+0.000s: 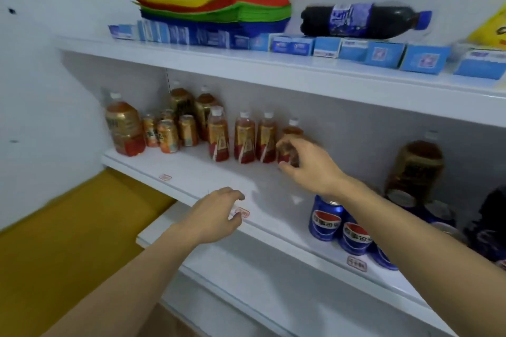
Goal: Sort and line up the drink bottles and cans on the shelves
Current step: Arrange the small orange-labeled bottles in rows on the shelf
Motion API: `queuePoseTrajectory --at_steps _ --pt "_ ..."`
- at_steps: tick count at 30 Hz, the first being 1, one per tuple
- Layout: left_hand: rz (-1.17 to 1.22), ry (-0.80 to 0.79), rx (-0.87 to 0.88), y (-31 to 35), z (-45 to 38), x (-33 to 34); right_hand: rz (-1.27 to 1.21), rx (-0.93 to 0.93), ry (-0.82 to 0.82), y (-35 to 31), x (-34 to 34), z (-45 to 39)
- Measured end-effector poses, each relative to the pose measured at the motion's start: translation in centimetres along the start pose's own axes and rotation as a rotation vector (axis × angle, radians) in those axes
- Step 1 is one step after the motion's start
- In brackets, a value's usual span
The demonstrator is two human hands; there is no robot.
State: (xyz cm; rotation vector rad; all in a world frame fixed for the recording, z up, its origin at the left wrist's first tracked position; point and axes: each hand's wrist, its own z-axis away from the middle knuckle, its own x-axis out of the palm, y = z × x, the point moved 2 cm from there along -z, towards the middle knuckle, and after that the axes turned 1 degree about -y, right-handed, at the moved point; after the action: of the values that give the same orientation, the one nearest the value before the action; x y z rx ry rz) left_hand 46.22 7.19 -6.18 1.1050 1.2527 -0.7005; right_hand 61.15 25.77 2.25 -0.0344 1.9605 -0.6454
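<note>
Your right hand (309, 164) was at the middle of the frame, fingers curled round a small tea bottle (290, 142) at the right end of a row on the middle shelf (191, 172). Three matching bottles (245, 137) stood upright just left of it, each holding amber-red drink under a white cap. Further left sat a cluster of small orange cans (168, 133), a big tea bottle (124, 126) at the shelf's left end and two more behind the cans. At the right of the frame, blue cola cans (325, 220) stood near the front edge, partly hidden by your forearm, with a large gold-labelled bottle (416, 167) behind them.

Your left hand (216, 216) hovered low in the centre, fingers loosely bent and holding nothing, near a red price tag (242, 212) on the shelf lip.

On the top shelf (246, 63), a dark cola bottle (364, 20) lay on its side atop a row of blue boxes (356, 50), beside stacked coloured sheets (219, 3). The walls were white; the floor at lower left was yellow-brown.
</note>
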Motion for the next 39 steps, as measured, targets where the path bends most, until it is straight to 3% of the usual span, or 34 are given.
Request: queuePoseTrajectory --at_steps 4,10,20,23,26,31,34,39 --pt "0.036 -0.065 -0.02 -4.0 -2.5 0.4 0.057 0.132 -0.035 1.7 1.8 -5.3" --pt "0.088 -0.089 -0.03 -7.8 -6.5 1.5 0.053 0.359 0.091 7.6 0.3 -11.8" --pt "0.115 -0.221 0.055 -12.7 -11.3 2.3 0.249 0.434 -0.07 8.7 3.0 -17.4" --pt "0.167 -0.268 0.118 -13.0 -13.7 2.2 0.349 0.319 -0.11 5.9 4.6 -16.1" --pt "0.344 -0.303 0.19 -13.1 -16.2 1.3 0.375 0.243 -0.101 2.2 5.6 -15.1" --pt "0.825 -0.274 0.451 -11.1 -16.8 -1.3 0.039 0.268 0.209 -2.7 6.4 -14.6" --pt "1.108 -0.246 0.433 -11.0 -16.0 -1.8 -0.068 0.316 0.299 -5.6 6.7 -15.4" --pt "1.239 -0.218 0.341 -12.9 -15.0 -1.7 -0.129 0.387 0.217 -5.9 7.7 -16.7"
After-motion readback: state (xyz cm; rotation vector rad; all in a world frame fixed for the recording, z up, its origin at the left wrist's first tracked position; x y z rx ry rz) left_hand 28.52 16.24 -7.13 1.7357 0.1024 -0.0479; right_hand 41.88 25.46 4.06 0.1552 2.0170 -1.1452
